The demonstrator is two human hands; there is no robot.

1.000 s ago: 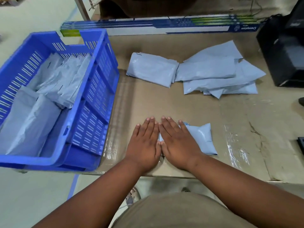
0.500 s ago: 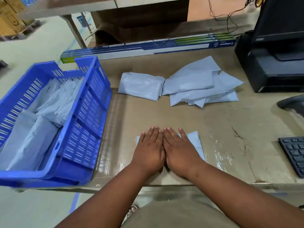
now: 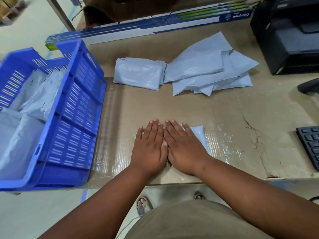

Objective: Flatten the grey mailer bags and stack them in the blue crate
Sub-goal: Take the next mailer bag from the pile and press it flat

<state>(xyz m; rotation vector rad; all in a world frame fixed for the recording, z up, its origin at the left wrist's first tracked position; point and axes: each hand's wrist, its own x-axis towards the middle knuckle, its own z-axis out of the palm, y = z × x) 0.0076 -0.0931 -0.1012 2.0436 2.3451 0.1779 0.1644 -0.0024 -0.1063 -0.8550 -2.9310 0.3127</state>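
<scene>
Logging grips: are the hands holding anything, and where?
Nothing gripped. Left hand and right hand press flat on the mailer bag's middle.

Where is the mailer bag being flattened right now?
In the head view the mailer bag lies near the table's front edge, mostly hidden under the left hand and right hand, right of the blue crate.

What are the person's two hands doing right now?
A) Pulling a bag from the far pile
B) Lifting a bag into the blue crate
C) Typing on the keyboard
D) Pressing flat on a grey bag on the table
D: the left hand and right hand lie side by side, fingers straight, on a grey bag near the table's front edge, away from the blue crate.
</scene>
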